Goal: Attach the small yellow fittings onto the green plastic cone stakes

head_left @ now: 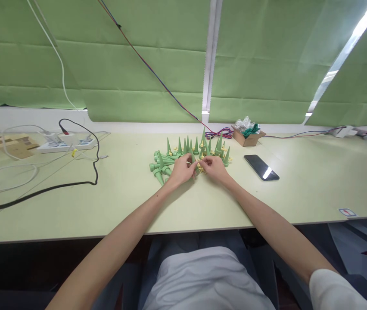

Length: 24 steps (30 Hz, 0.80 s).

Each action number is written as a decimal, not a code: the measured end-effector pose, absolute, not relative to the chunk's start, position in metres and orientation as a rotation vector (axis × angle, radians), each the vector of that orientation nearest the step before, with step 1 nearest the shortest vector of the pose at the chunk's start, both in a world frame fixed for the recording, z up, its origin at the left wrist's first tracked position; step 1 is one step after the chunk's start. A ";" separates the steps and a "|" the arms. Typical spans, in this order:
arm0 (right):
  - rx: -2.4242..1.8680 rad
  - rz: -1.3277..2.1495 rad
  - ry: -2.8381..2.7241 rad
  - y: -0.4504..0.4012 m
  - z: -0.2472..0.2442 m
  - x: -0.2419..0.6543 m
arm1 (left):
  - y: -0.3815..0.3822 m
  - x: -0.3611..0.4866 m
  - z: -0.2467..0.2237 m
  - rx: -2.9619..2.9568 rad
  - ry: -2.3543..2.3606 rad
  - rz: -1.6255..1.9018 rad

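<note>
My left hand (184, 169) is closed around a green plastic cone-shaped spike (193, 158), whose tip points up. Beside it, the fingertips of my right hand (215, 168) pinch a small yellow piece (198, 162) against the spike's side; the fingers partly hide it. Several green spikes (188, 144) stand upright behind my hands, some fitted with yellow pieces. To the left, more green spikes (159, 175) lie on their sides in a loose pile. A few loose yellow pieces (200, 170) show under my right fingers.
A black phone (261, 167) lies right of my hands. Behind it sits a small cardboard box (248, 137) with clear wrap and green material, next to coiled wires (219, 133). At left are a power strip (67, 145), a black cable (57, 186) and cardboard pieces (18, 146). The table (183, 215) has its edge near me.
</note>
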State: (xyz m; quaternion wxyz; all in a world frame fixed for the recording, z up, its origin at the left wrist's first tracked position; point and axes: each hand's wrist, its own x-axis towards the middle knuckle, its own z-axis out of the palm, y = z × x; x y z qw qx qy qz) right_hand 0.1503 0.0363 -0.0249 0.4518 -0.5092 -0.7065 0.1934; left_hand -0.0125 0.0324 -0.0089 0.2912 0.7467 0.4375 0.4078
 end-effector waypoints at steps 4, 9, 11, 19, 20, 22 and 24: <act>-1.271 0.564 -1.700 0.035 -0.024 0.151 | 0.033 -0.012 -0.012 1.977 1.134 1.098; -1.248 0.829 -1.583 0.032 -0.024 0.151 | 0.031 -0.012 -0.011 1.967 1.103 1.089; -1.214 0.921 -1.531 0.034 -0.025 0.152 | 0.029 -0.012 -0.010 1.961 1.080 1.090; -1.154 1.114 -1.353 0.043 -0.032 0.155 | 0.025 -0.012 -0.008 1.988 1.018 1.004; -1.153 1.117 -1.341 0.042 -0.031 0.155 | 0.026 -0.012 -0.008 1.993 1.021 1.002; -1.144 1.113 -1.322 0.040 -0.029 0.154 | 0.026 -0.011 -0.008 2.009 1.029 1.010; -1.136 1.096 -1.309 0.039 -0.027 0.153 | 0.027 -0.011 -0.007 2.039 1.029 1.027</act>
